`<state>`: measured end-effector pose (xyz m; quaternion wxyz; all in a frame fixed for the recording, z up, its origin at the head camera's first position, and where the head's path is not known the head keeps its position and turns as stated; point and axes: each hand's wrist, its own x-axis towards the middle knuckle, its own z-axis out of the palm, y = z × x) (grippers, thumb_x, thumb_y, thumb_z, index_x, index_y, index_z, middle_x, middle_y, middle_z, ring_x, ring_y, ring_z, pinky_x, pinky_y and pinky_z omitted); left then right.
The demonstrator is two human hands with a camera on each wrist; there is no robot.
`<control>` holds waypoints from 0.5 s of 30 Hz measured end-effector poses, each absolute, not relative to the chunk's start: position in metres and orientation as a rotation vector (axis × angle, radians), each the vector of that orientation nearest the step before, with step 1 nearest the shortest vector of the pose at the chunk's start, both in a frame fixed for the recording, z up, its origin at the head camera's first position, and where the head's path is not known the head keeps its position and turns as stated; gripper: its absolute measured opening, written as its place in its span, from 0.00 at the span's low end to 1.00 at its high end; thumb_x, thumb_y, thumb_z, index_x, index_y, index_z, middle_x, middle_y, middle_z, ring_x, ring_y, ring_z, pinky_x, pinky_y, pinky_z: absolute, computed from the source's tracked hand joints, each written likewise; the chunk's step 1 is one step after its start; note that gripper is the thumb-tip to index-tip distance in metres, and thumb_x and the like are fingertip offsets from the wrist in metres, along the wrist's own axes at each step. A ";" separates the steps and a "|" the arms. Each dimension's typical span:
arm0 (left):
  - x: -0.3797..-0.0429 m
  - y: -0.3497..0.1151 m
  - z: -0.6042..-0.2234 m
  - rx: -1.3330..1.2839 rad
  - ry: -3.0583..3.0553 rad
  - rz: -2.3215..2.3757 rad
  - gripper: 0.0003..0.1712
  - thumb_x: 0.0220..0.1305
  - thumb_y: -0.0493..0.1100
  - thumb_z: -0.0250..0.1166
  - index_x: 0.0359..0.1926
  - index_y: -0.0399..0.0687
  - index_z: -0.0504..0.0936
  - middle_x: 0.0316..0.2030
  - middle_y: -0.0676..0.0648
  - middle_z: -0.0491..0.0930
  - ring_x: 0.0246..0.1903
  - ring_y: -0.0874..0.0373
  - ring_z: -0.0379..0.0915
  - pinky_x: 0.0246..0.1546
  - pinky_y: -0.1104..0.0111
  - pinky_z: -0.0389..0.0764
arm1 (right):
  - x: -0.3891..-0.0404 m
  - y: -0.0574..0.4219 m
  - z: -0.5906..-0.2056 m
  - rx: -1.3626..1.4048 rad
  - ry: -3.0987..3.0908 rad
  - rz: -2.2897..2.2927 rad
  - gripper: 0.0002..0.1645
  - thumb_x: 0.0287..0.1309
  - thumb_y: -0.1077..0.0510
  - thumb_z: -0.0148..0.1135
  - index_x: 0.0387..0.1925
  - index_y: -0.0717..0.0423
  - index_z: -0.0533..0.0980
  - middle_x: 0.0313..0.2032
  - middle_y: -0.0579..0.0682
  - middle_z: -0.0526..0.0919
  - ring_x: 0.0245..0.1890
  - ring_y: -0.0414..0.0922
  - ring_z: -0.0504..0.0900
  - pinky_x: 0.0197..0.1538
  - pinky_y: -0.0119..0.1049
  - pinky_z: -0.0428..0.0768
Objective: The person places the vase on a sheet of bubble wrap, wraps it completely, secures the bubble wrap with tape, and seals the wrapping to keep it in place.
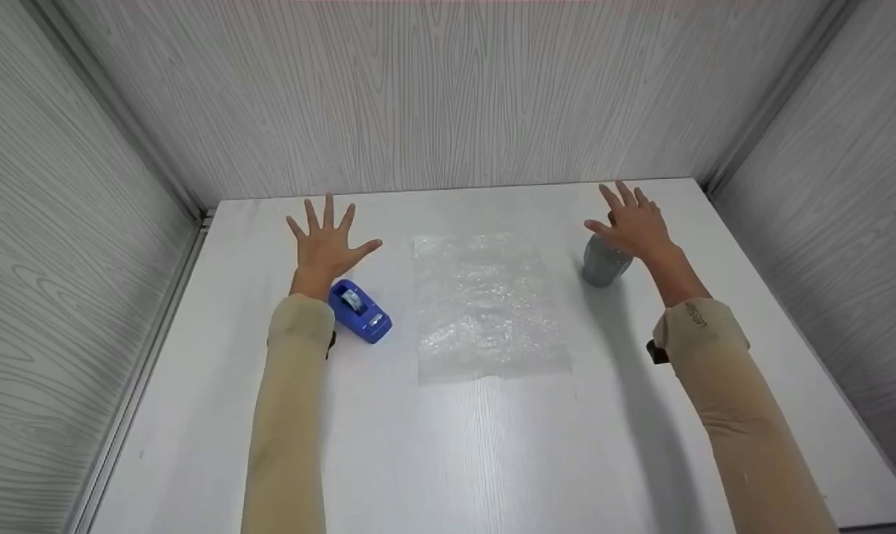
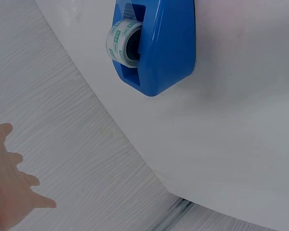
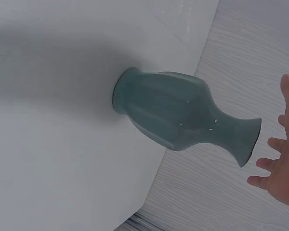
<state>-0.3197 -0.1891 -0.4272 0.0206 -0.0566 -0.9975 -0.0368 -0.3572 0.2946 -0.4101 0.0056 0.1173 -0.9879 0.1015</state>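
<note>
My left hand (image 1: 325, 251) is spread wide with straight fingers above the back left of the table, holding nothing. Just below its wrist sits a blue tape dispenser (image 1: 361, 311); the left wrist view shows its roll of clear tape (image 2: 124, 42). My right hand (image 1: 636, 228) reaches out with fingers extended, over a grey-green vase (image 1: 604, 262). In the right wrist view the vase (image 3: 171, 109) stands on its base, and a gap separates its flared mouth from the fingers. Between the hands a sheet of bubble wrap (image 1: 489, 308) lies flat.
The white table (image 1: 448, 452) is enclosed by pale wood-grain panels (image 1: 433, 96) at the back and both sides. Long sleeves cover both forearms. A dark strap piece (image 1: 657, 352) shows at the right cuff.
</note>
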 end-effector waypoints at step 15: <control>-0.315 -0.152 -0.447 -0.265 -3.047 -0.447 0.48 0.59 0.74 0.42 0.72 0.53 0.46 0.70 0.39 0.33 0.66 0.37 0.25 0.58 0.40 0.30 | -0.354 0.311 -0.445 -0.050 -2.821 1.115 0.50 0.56 0.50 0.61 0.69 0.61 0.44 0.62 0.68 0.57 0.61 0.63 0.58 0.59 0.55 0.59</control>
